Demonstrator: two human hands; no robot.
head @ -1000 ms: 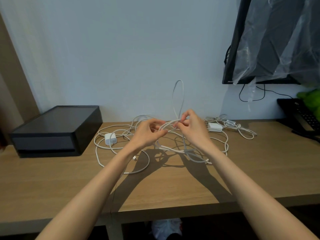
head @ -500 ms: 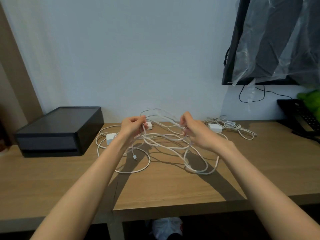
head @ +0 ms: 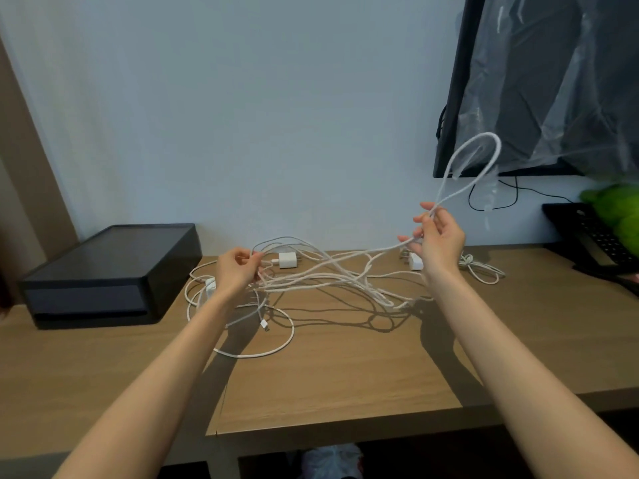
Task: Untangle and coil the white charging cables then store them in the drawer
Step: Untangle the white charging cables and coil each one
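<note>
Both arms are reaching forward, well apart. The left hand (head: 238, 271) is pinching the white cables (head: 345, 276) low on the left. The right hand (head: 437, 236) is gripping them higher, on the right.

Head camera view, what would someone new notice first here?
A tangle of white charging cables sprawls across the middle of the wooden desk. The right hand pinches one strand, holding a tall loop up by the plastic-covered black screen, while the left hand grips strands near the black drawer box.
</note>
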